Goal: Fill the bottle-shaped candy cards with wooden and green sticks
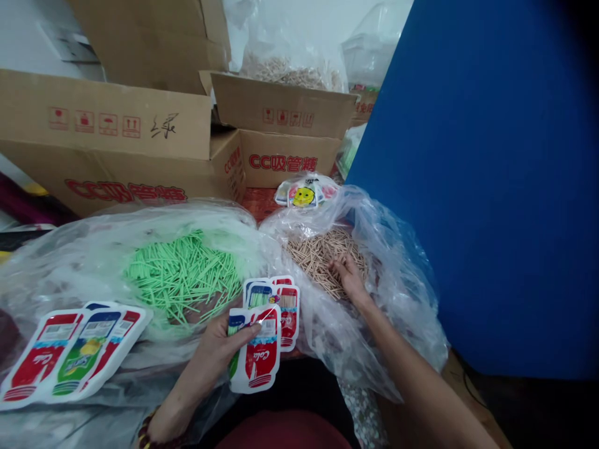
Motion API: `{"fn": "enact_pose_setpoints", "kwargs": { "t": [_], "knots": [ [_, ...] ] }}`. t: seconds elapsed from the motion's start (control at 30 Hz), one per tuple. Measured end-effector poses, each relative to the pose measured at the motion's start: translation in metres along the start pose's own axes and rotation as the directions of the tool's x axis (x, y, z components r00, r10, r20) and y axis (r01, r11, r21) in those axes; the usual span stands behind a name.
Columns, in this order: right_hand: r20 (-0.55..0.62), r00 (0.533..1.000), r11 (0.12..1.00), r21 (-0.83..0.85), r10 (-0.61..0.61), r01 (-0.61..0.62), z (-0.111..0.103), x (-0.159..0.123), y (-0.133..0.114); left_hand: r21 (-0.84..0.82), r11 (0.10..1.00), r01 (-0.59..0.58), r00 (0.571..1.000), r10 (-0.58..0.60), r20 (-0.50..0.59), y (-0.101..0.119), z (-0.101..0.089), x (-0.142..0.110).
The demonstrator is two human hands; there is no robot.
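My left hand (213,349) grips a red Cola pouch (262,358) with a green and blue pouch partly behind it, thumb across the front. Just beyond lie more pouches (291,305), some showing green and brown sticks through a window. My right hand (349,275) is in a heap of thin brown candy sticks (318,255), its fingers curled in among them; the fingertips are partly hidden. That heap lies in an open clear plastic bag (393,249). Left of it, green candy sticks (182,274) fill another open bag (88,249).
Red and green pouches (88,352) lie fanned at the lower left. Two open cardboard boxes (150,162) (285,153) stand behind the bags. Pouches with a yellow smiling face (303,196) lie before them. A large blue panel (486,187) borders the right side.
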State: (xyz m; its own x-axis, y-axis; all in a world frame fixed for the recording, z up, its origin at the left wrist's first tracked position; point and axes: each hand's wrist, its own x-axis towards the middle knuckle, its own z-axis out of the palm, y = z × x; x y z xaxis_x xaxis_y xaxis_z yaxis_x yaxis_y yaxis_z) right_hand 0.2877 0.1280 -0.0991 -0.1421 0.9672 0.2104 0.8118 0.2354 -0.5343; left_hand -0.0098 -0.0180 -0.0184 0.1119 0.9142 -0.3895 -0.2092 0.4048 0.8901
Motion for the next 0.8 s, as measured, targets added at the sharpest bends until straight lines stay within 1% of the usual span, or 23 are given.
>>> {"fn": "enact_pose_setpoints", "kwargs": {
  "t": [0.07,0.13,0.27,0.33,0.43,0.53,0.6,0.67,0.73,0.8],
  "knots": [
    [-0.017,1.000,0.998,0.057,0.015,-0.014,-0.001,0.002,-0.005,0.007,1.000,0.003,1.000,-0.003,-0.003,0.002,0.002,-0.001],
    [-0.041,0.999,0.994,0.106,0.031,-0.027,-0.007,0.008,-0.007,0.017,1.000,0.013,1.000,-0.013,-0.004,0.003,0.003,-0.002],
    [-0.053,0.998,0.993,0.115,0.025,-0.019,-0.025,0.015,-0.006,0.007,1.000,0.007,1.000,-0.007,-0.004,0.002,0.001,-0.001],
    [-0.003,1.000,0.996,0.090,-0.007,0.008,-0.028,0.013,-0.005,0.010,1.000,0.019,1.000,-0.019,-0.011,0.000,-0.001,0.000],
    [0.110,0.992,0.997,0.044,-0.070,0.065,-0.025,0.002,-0.006,0.018,0.999,0.031,0.999,-0.030,-0.026,-0.004,-0.002,0.002],
    [0.154,0.984,0.996,0.024,-0.094,0.091,-0.024,-0.011,-0.006,0.019,1.000,0.024,0.999,-0.024,-0.026,-0.005,-0.003,0.002],
    [0.190,0.975,0.992,-0.033,-0.112,0.120,-0.030,-0.016,-0.003,0.025,0.999,0.022,0.999,-0.022,-0.026,-0.005,-0.003,0.002],
    [0.271,0.954,0.970,-0.164,-0.130,0.178,-0.039,-0.017,0.001,0.027,0.999,0.021,0.999,-0.020,-0.034,-0.004,-0.004,0.001],
    [0.351,0.929,0.916,-0.324,-0.116,0.237,-0.047,-0.016,0.002,0.024,1.000,0.019,0.999,-0.018,-0.038,-0.003,-0.004,0.001],
    [0.383,0.920,0.859,-0.440,-0.084,0.261,-0.051,-0.012,0.001,0.023,1.000,0.020,0.999,-0.019,-0.033,-0.003,-0.003,0.001]
  ]
}}
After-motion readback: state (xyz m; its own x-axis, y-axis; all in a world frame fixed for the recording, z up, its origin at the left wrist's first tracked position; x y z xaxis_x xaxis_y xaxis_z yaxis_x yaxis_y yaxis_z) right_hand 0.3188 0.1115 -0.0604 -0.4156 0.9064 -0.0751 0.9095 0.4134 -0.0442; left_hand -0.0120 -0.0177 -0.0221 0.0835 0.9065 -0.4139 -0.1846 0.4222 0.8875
